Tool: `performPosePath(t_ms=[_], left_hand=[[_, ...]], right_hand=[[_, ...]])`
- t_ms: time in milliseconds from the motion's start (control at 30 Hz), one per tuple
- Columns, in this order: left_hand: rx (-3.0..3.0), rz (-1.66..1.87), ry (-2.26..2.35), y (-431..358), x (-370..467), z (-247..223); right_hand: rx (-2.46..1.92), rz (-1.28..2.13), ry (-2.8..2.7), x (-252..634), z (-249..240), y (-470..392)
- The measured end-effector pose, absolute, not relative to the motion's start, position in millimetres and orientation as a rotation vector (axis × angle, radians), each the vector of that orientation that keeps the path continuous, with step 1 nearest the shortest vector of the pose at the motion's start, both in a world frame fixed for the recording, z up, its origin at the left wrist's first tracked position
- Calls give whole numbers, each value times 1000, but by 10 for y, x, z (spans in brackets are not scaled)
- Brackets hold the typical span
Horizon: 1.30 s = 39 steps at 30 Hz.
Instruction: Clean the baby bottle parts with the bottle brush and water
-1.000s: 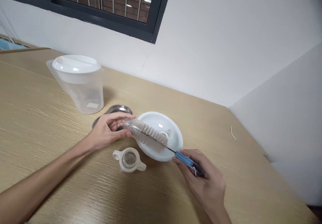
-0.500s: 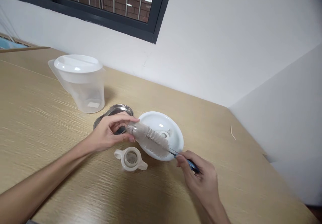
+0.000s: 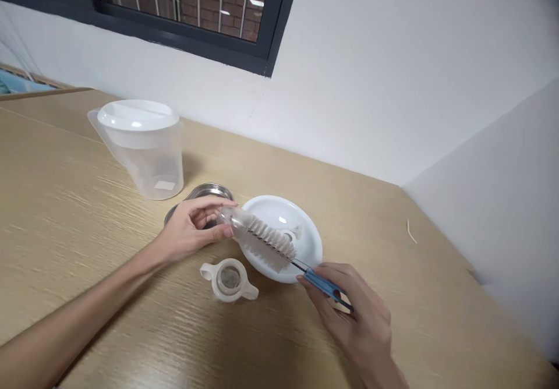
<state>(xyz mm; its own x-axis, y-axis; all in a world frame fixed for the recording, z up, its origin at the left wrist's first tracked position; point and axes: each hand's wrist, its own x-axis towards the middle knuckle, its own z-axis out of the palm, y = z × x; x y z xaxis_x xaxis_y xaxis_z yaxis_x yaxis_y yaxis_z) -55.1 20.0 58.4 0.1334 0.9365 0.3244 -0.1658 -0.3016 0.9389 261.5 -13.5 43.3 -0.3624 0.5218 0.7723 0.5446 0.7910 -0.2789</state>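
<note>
My left hand (image 3: 192, 226) pinches a small clear, rounded piece (image 3: 233, 219) between thumb and fingers. White bristles of a brush (image 3: 271, 242) reach into the open end of that piece. The blue handle (image 3: 323, 284) of the brush is in my right hand (image 3: 356, 313), fingers closed round it. Both the piece and the bristles are over a white oval bowl (image 3: 308, 232), where another small pale part (image 3: 292, 235) lies. Nearer to me, a translucent two-handled ring with a round opening (image 3: 230, 278) rests on the table.
A clear pitcher with a white lid (image 3: 138, 115) stands at the back left. A curved metal tray (image 3: 212, 188) is partly behind my left hand. At the right lies a thin pale strip (image 3: 410, 232). The wall and window (image 3: 174, 28) are beyond the table.
My right hand has moved slightly right and down, showing more of the blue handle. The brush has come partly back out of the clear piece, which my left hand still holds.
</note>
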Motion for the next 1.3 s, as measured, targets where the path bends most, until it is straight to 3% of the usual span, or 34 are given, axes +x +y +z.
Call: performPosePath(t_ms=[367,900,1300], left_hand=[[1489,1337,708,145,-555,619],[1406,1322,892,186,-591,596],[1400,1343,717,176,-551,573]], right_hand=[[-845,121,-2027,2597,507,-137],[-728,-193,-1987,2576,420,-156],[-770,-8,-1973,2580,375,-106]])
